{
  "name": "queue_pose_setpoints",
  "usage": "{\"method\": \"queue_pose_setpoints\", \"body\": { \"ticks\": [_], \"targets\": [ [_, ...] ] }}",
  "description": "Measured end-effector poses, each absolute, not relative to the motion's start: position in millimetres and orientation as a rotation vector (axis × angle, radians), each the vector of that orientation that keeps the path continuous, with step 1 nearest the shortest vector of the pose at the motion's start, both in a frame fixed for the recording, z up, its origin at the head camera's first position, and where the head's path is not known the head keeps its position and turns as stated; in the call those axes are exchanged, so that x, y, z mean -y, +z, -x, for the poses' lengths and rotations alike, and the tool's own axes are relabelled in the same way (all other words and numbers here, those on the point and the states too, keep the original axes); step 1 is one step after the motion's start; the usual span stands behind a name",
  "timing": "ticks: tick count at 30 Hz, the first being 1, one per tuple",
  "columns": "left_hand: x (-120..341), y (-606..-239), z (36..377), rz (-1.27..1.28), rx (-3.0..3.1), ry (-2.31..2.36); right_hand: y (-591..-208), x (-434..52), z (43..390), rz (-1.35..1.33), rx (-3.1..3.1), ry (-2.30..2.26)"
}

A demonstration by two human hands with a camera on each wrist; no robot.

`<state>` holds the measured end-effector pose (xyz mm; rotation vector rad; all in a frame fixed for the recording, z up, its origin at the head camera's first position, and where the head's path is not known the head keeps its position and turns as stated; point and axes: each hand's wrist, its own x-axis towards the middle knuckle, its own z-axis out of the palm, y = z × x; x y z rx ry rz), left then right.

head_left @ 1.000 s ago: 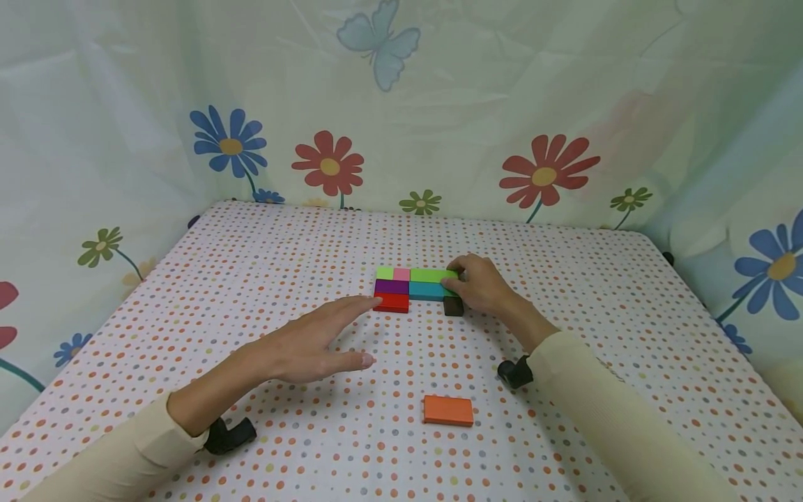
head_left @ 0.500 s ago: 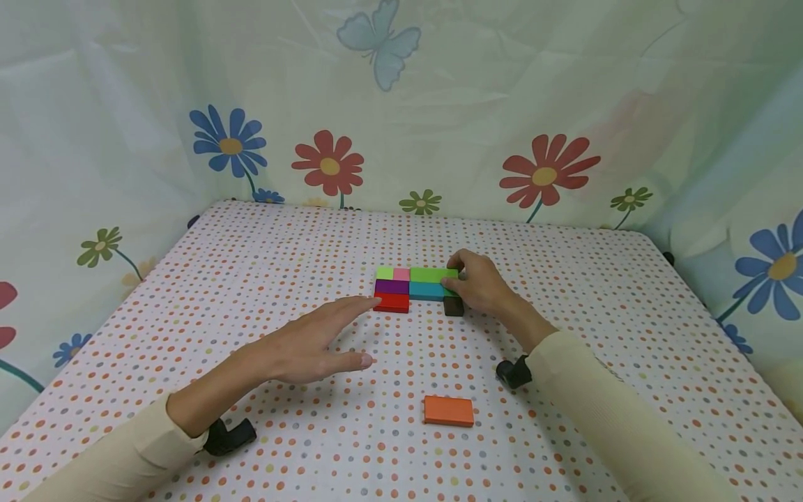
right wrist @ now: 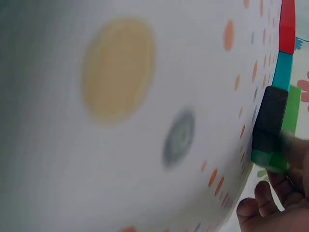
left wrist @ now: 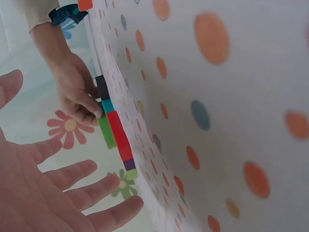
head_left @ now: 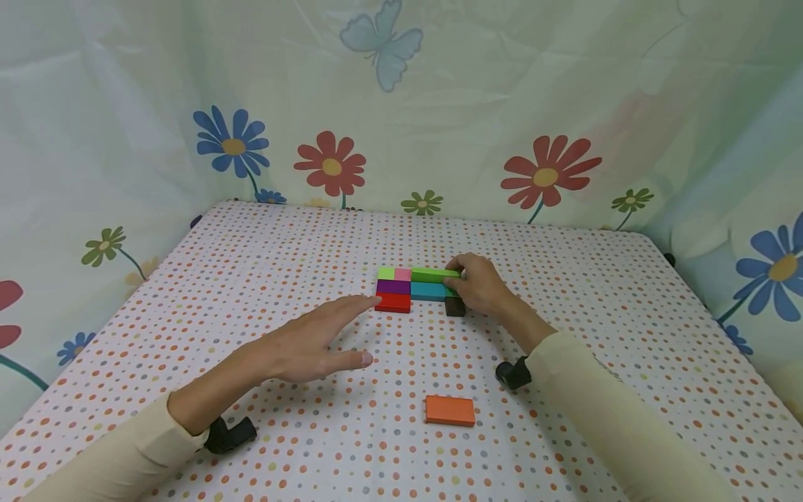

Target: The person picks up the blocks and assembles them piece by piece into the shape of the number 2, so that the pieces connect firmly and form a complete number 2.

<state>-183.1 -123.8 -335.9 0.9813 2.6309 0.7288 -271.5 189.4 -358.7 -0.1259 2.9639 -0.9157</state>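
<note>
Centrally on the dotted table (head_left: 251, 265) lies a flat cluster of coloured blocks, and everything else is placed here relative to that cluster. Its far row runs light green block (head_left: 385, 273), pink block (head_left: 402, 274), then a long green block (head_left: 433, 275). Its middle row is a purple block (head_left: 392, 286) and a teal block (head_left: 429, 291), touching side by side. A red block (head_left: 392, 302) sits at the near left corner, against the purple one, and a black block (head_left: 454, 307) sits at the near right corner, just under the teal one's right end.

The right hand (head_left: 479, 284) is at the cluster's right edge. Its fingers are curled round the right end of the green block, thumb near the teal block's end, and the green block looks slightly lifted at that end. In the right wrist view the green block (right wrist: 275, 145) shows pinched beside the black block (right wrist: 270, 116), with teal (right wrist: 282, 70) and red (right wrist: 287, 26) beyond.

The left hand (head_left: 307, 341) hovers near the cluster's near left side, fingers straight and spread, holding nothing. Its longest fingertip lies just beside the red block; whether it touches cannot be told. The left wrist view shows the same open palm (left wrist: 43, 193) apart from the row of blocks.

An orange block (head_left: 449, 411) lies alone, well nearer the person than the cluster, between the two forearms. A flower-printed cloth (head_left: 546, 174) hangs behind and around the table.
</note>
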Motion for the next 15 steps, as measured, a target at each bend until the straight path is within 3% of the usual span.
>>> {"method": "queue_pose_setpoints", "body": {
  "ticks": [15],
  "targets": [
    [123.2, -336.1, 183.9, -1.005, -2.636, 0.732, -355.6, -193.3, 264.3, 0.111, -3.010, -1.042]
  ]
}}
